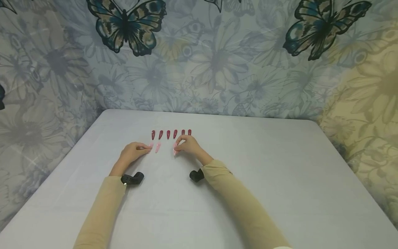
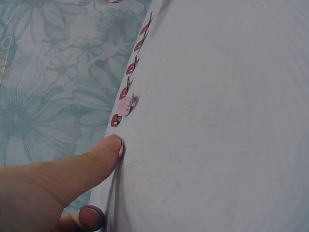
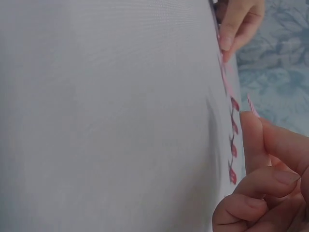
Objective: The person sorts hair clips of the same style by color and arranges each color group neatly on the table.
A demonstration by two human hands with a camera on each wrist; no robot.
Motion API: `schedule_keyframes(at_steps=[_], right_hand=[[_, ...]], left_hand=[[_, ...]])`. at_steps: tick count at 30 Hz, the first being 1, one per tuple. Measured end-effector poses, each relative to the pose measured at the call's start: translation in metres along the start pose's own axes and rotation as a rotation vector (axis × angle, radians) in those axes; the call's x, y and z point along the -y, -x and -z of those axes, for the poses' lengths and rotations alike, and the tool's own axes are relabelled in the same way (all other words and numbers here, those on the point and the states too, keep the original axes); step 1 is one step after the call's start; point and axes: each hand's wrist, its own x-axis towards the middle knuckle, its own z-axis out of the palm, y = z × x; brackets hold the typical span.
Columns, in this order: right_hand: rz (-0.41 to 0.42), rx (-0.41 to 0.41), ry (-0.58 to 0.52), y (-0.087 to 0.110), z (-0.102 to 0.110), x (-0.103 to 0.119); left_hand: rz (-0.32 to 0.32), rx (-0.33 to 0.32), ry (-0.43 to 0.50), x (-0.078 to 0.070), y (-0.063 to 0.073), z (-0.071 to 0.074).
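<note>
Several dark red snap hair clips [image 1: 168, 134] stand in a row on the white table. Below the row's left end lies a pink snap hair clip [image 1: 158, 147], also seen in the left wrist view. To its left, my left hand [image 1: 133, 152] pinches another pink clip [image 1: 151, 145] at the table surface; the thumb covers most of it in the left wrist view. My right hand [image 1: 189, 145] holds a third pink clip [image 3: 252, 106] between thumb and finger, a little right of the lying one and below the red row. The other right fingers are curled.
The white table [image 1: 280, 180] reaches back to a wall covered with butterfly and flower cloth [image 1: 217, 69]. Black wrist cameras [image 1: 132, 178] sit on both forearms, close above the table.
</note>
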Motion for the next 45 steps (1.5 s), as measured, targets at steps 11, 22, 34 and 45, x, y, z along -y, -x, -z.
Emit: schedule_keyframes(at_steps=[11, 22, 34, 45], right_hand=[[0.025, -0.067, 0.06, -0.013, -0.029, 0.015], [-0.035, -0.132, 0.135, -0.013, -0.036, 0.016], [-0.034, -0.17, 0.201, -0.011, -0.041, 0.018], [-0.076, -0.237, 0.275, -0.016, -0.048, 0.013]], left_hand=[[0.011, -0.001, 0.007, 0.003, 0.002, 0.003], [-0.006, -0.013, 0.013, 0.0, 0.001, 0.0], [0.001, -0.021, 0.008, 0.0, 0.002, -0.001], [0.012, -0.018, 0.007, -0.001, 0.001, -0.001]])
